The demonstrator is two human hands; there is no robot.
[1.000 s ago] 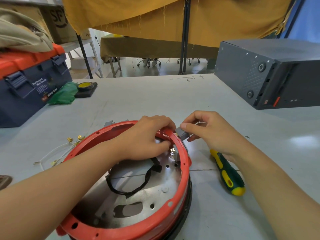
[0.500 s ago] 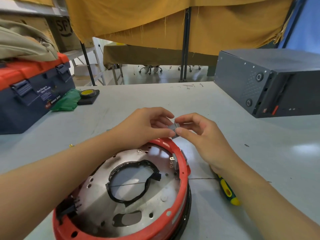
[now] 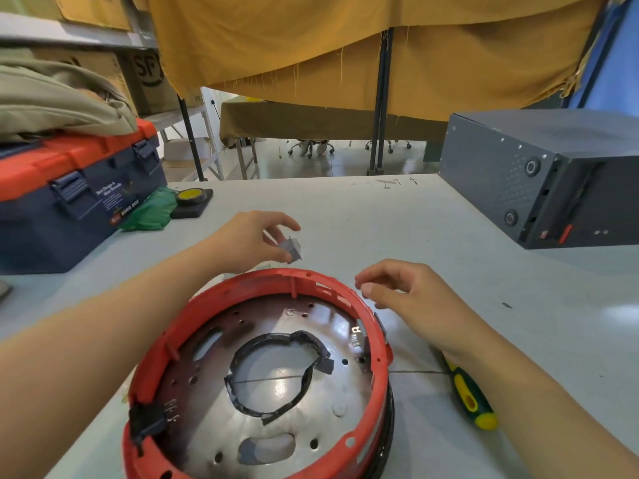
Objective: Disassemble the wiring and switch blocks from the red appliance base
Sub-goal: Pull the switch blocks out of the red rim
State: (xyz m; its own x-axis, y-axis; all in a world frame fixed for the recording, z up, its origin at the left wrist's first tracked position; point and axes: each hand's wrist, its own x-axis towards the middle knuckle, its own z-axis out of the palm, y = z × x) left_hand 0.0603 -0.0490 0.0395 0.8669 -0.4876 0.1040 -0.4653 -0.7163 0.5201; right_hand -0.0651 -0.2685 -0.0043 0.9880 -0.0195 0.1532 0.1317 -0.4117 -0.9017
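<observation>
The red appliance base [image 3: 378,344] lies on the table in front of me, its metal plate facing up with a torn black ring around the centre hole. A black switch block [image 3: 148,421] is still clipped to the rim at the lower left, and a small metal terminal [image 3: 356,335] sits inside the right rim. My left hand [image 3: 250,242] is beyond the far rim and pinches a small grey switch block [image 3: 291,249] above the table. My right hand [image 3: 403,295] hovers beside the right rim, fingers loosely curled, holding nothing.
A green and yellow screwdriver [image 3: 470,395] lies under my right forearm. A blue and red toolbox [image 3: 69,198] stands at the left, with green cloth [image 3: 148,210] and a yellow tape roll [image 3: 192,198] beside it. A dark grey case [image 3: 539,174] occupies the back right.
Both hands were pinching the grey block together over the far rim. Now my left hand alone carries it away to the back, and my right hand has let go and drawn back right.
</observation>
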